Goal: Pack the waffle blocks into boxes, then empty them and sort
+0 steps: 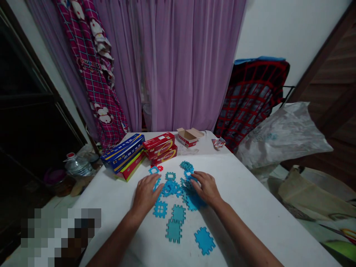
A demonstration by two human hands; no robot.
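Several flat blue interlocking plastic tiles (pixel 174 202) lie scattered on a white table (pixel 250 207). My left hand (pixel 146 194) rests palm down on the table, fingers stretched toward the left side of the pile. My right hand (pixel 205 187) lies over the right side of the pile, fingers spread on the tiles. Neither hand grips a tile. Three loose tiles sit nearer to me: one (pixel 160 209), one (pixel 174 230) and one (pixel 204 241). A small red piece (pixel 160 168) lies behind the pile.
Blue and red boxes (pixel 125 154) and stacked red boxes (pixel 161 147) stand at the table's back left. An open small carton (pixel 189 136) sits at the back. Purple curtains hang behind. A plastic bag (pixel 280 137) lies to the right, a water bottle (pixel 78 165) left.
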